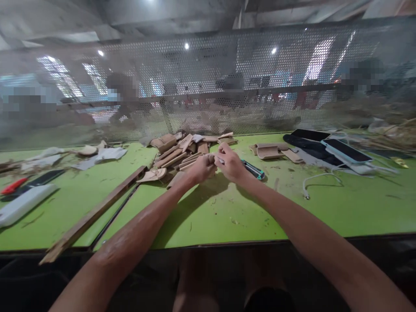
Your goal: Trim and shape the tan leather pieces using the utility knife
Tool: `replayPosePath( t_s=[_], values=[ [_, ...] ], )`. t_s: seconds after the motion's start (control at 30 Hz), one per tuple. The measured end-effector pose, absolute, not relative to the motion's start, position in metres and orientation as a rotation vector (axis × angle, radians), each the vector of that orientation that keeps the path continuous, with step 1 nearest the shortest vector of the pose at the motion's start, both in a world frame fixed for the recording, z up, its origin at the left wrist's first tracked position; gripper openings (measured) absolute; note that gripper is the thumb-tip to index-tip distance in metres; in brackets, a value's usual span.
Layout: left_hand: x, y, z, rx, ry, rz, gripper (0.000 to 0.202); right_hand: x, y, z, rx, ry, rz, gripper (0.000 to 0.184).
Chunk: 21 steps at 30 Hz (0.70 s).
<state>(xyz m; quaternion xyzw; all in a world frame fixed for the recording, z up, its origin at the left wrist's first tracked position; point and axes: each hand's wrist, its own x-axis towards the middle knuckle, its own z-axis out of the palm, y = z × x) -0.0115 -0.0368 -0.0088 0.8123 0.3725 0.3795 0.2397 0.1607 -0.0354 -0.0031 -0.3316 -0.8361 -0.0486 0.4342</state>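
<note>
My left hand [202, 167] and my right hand [230, 164] meet above the green table [227, 212], fingers curled together on a small pale piece [217, 158] that I cannot make out clearly. A teal utility knife [252, 169] lies on the table just right of my right hand. A heap of tan leather pieces [182, 154] sits right behind both hands.
A long wooden strip [94, 214] lies slanted at the left. A white power bank [22, 203] and red cutter [13, 185] rest far left. Phones [344, 151], a white cable [316, 177] and more tan pieces [269, 151] sit at the right. A perforated metal screen [227, 78] backs the table.
</note>
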Motion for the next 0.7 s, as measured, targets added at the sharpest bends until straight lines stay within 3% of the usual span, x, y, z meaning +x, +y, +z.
replayPosePath(
  t_s=[0.7],
  values=[
    [-0.0112, -0.0423, -0.0010, 2.317, 0.996, 0.945, 0.012, 0.1685, -0.0327, 0.0066, -0.909, -2.117, -0.064, 0.018]
  ],
)
